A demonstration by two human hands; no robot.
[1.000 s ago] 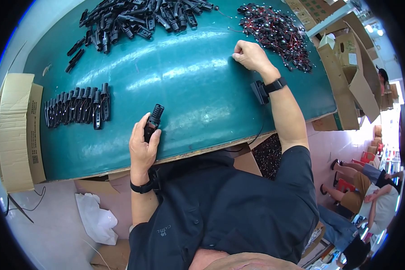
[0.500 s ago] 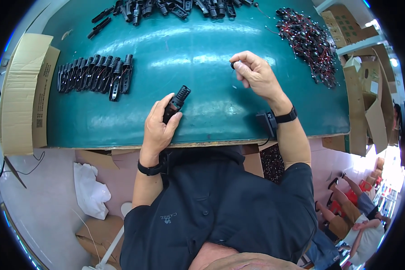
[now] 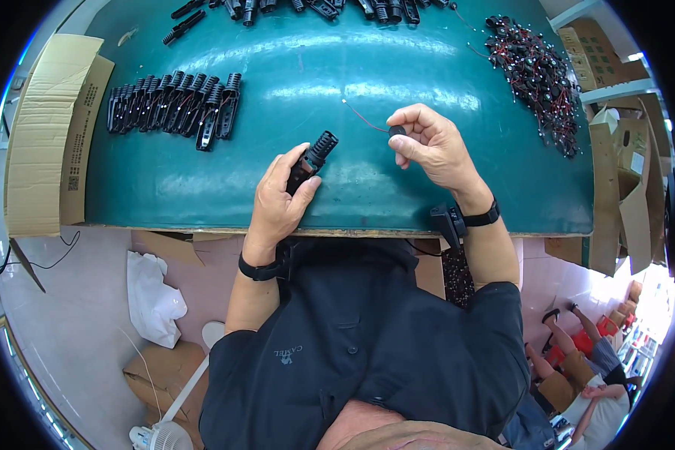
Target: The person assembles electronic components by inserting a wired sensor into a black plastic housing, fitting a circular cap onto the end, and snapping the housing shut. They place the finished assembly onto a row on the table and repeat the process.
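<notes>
Fingers, left: the left hand (image 3: 277, 201) was wrapped around a black ribbed plastic housing (image 3: 311, 159), thumb on one side and fingers on the other, its ribbed end sticking up and away from the body.
Fingers, right: the right hand (image 3: 431, 146) pinched a small black round part (image 3: 397, 131) between thumb and fingertips; a thin red wire (image 3: 364, 118) trailed from it to the left, just above the worktop.
Where the held things were: both were over the middle of the green worktop (image 3: 397, 67), near its front edge, the two hands near each other but apart.
Edges: the worktop's front edge (image 3: 187, 229) ran just under both wrists; flat cardboard (image 3: 41, 139) lay against its left edge, and cardboard boxes (image 3: 622, 172) stood at the right edge.
Open room: bare green surface lay between the hands and the far pile, and to the left of the left hand below the row.
Counts: one housing in hand, one round part in hand; a row of housings (image 3: 176, 105) at the left, roughly a dozen, too tightly packed to count exactly; a far pile of housings (image 3: 315, 7) cut off by the rim; a heap of wired parts (image 3: 536, 71) at the far right, too tangled to count.
Wrists: a black band sat on each.
</notes>
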